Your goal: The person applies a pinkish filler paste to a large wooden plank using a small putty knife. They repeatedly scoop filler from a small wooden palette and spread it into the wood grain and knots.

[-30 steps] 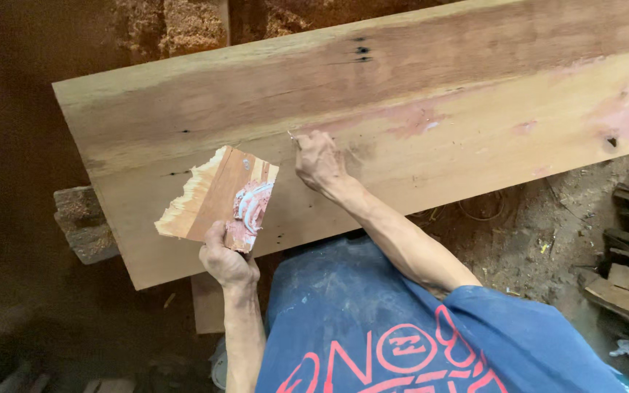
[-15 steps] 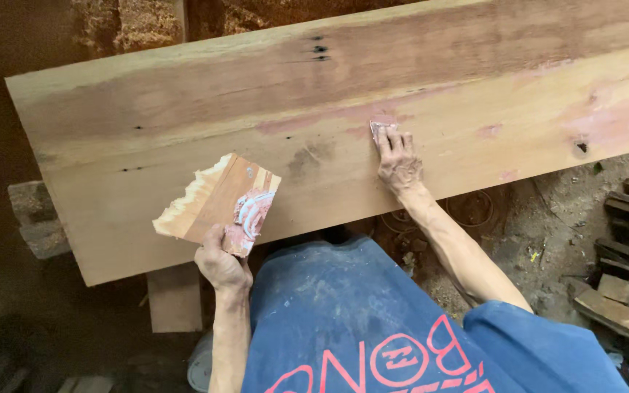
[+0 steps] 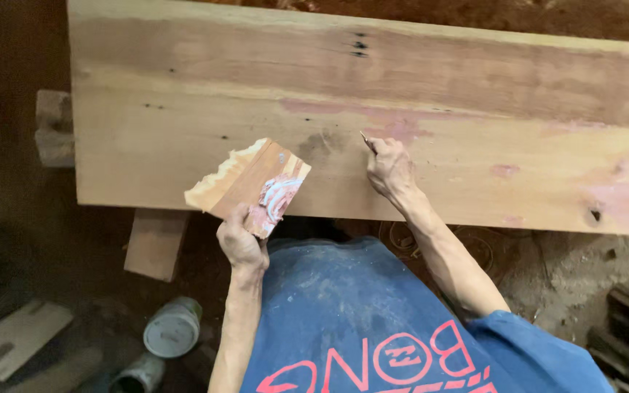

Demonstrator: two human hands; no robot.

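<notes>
1. A long, broad wooden plank (image 3: 183,131) is spread beyond both hands, filling most of the view. Its surface is pale brown with streaked grain, small dark knot holes and pinkish filler patches (image 3: 394,127); the near edge is straight and sawn.
2. A blue shirt (image 3: 358,320) with red rounded lettering is seen below the hands, dusted with pale powder.
3. A blocky timber support (image 3: 156,244) is set under the plank, left of the left hand, and a second block end (image 3: 54,127) is seen further left, beyond the plank's end.
4. A thin wooden offcut (image 3: 245,178), used as a palette, is gripped by the left hand (image 3: 242,244), whose fingers are closed around its lower corner. The offcut is reddish brown, roughly rectangular and held tilted over the plank's near edge, with a jagged, splintered pale end away from the hand. A smear of pink and white putty (image 3: 277,198) is spread on it just above the thumb.
5. The right hand (image 3: 391,169) is rested on the plank, to the right of the offcut and apart from it. Its fingers are pinched around a small scraper blade (image 3: 368,140), the tip of which is pressed to the wood beside a pink patch.
6. A round, pale-lidded can (image 3: 172,329) is stood on the dirt floor, below and left of the left hand.
</notes>
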